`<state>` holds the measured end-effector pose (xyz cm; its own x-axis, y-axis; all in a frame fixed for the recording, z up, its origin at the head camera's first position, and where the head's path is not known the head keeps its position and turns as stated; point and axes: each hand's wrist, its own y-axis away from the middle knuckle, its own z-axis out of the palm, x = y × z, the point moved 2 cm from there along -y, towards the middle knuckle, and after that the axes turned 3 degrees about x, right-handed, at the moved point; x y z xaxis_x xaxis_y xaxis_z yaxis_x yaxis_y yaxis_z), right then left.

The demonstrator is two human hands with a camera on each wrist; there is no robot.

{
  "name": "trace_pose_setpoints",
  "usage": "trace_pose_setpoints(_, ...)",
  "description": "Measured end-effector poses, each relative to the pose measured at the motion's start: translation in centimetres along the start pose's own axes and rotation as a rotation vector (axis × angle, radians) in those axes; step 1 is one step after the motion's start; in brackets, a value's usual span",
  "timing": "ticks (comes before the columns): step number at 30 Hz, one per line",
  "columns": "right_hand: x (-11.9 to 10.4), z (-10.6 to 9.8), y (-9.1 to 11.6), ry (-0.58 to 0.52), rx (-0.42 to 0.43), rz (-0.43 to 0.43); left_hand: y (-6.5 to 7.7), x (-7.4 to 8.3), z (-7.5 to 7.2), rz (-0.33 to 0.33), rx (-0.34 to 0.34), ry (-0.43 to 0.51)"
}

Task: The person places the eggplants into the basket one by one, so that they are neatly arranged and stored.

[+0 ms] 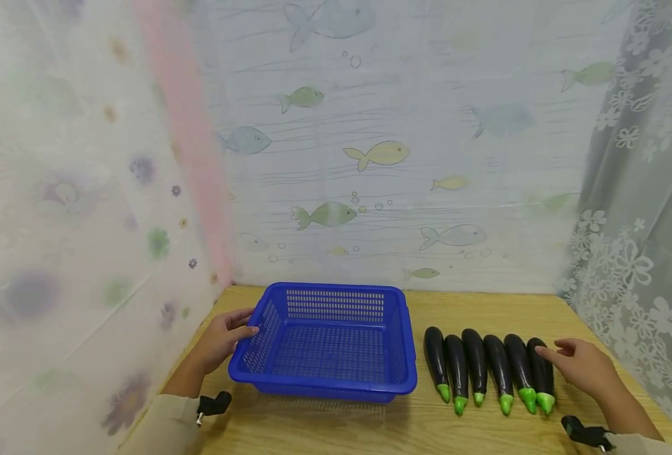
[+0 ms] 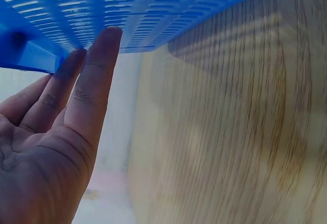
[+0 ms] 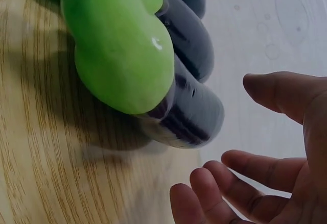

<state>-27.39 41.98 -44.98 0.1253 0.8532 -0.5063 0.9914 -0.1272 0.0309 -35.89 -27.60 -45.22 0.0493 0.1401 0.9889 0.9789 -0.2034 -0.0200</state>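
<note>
A blue plastic basket (image 1: 327, 387) with slotted walls and nothing inside stands left of centre in the head view. At its left side my left hand (image 1: 222, 341) grips the rim, thumb over the edge and fingers along the outer wall. The left wrist view shows those fingers (image 2: 92, 81) rather straight against the slotted wall (image 2: 138, 9). Several dark eggplants (image 1: 497, 366) with green stem ends lie side by side to the right of the basket. Beside the rightmost eggplant (image 1: 540, 373) is my right hand (image 1: 588, 370), its thumb and fingers spread apart around nothing in the right wrist view.
Light wood-grain table (image 1: 290, 430) lies under everything. A fish-patterned sheet (image 1: 392, 189) hangs behind it, a flowered sheet (image 1: 85, 253) on the left and a lace curtain (image 1: 637, 265) on the right. Each wrist wears a small black camera mount (image 1: 215, 403).
</note>
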Motion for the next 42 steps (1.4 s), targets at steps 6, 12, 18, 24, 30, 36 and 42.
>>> trace_pose_setpoints(6,1.2,0.9,-0.3,-0.142,-0.04,0.129,0.3,-0.5,0.2,-0.024,0.01,0.062)
trace_pose_setpoints(12,1.8,1.5,-0.4,-0.363,-0.061,0.239,0.6,-1.0,0.6,-0.021,-0.002,0.102)
trace_pose_setpoints(18,1.7,2.0,-0.3,-0.44,-0.079,0.262,0.8,-1.0,0.8,-0.041,0.034,0.122)
trace_pose_setpoints(24,1.9,2.2,-0.2,-0.474,-0.082,0.286,1.2,-0.1,1.2,-0.089,0.107,0.073)
trace_pose_setpoints(30,1.9,2.1,0.0,-0.472,-0.077,0.29,1.7,0.2,1.4,-0.108,0.161,0.007)
trace_pose_setpoints(36,1.9,1.8,0.3,-0.446,-0.076,0.284,3.2,0.3,1.9,-0.01,0.202,-0.096)
trace_pose_setpoints(42,2.1,1.4,0.4,-0.447,-0.055,0.284,3.7,1.2,2.3,0.147,0.249,-0.261)
